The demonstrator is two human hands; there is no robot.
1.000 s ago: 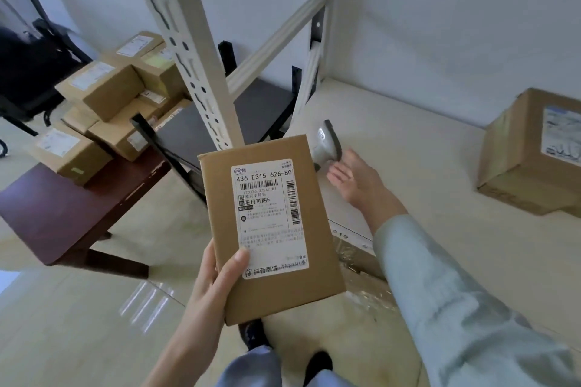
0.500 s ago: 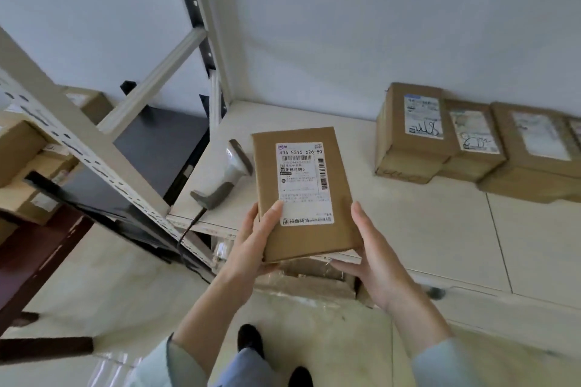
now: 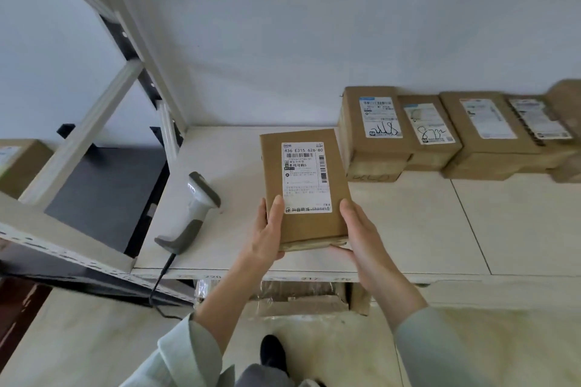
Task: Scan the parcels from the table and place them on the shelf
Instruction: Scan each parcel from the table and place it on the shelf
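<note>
Head view: parcel point(image 3: 306, 185) between left hand point(image 3: 268, 231) and right hand point(image 3: 361, 231).

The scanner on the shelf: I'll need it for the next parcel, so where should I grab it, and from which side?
Grip the scanner by its grey handle, the lower end near the shelf front edge where the cable leaves. It lies on its side, head pointing toward the wall, so come from the front and above. Either hand must first let go of the parcel.
</note>
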